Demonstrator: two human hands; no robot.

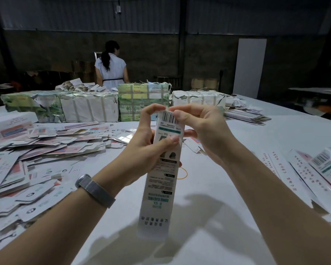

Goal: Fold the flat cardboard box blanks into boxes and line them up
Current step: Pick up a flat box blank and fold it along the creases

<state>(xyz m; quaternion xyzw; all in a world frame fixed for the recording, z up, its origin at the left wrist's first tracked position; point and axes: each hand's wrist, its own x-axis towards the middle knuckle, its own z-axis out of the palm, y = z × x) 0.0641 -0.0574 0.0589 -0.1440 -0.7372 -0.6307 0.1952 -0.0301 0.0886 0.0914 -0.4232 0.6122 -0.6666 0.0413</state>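
I hold a long, narrow white box (pixel 161 178) upright above the white table (pixel 208 217), its printed face and barcode end turned toward me. My left hand (pixel 143 148) grips its upper part, thumb across the front and index finger curled onto the top end. My right hand (pixel 203 129) pinches the top end by the barcode, its other fingers behind the box. A heap of flat box blanks (pixel 27 159) covers the table at the left. Folded boxes (pixel 317 173) lie side by side at the right edge.
Wrapped, strapped bundles (pixel 88 106) stand in a row across the far side of the table. A stack of flat blanks (pixel 245 115) lies at the far right. A yellow rubber band (pixel 185 174) lies behind the box. A person (pixel 110 67) stands beyond the table, back turned.
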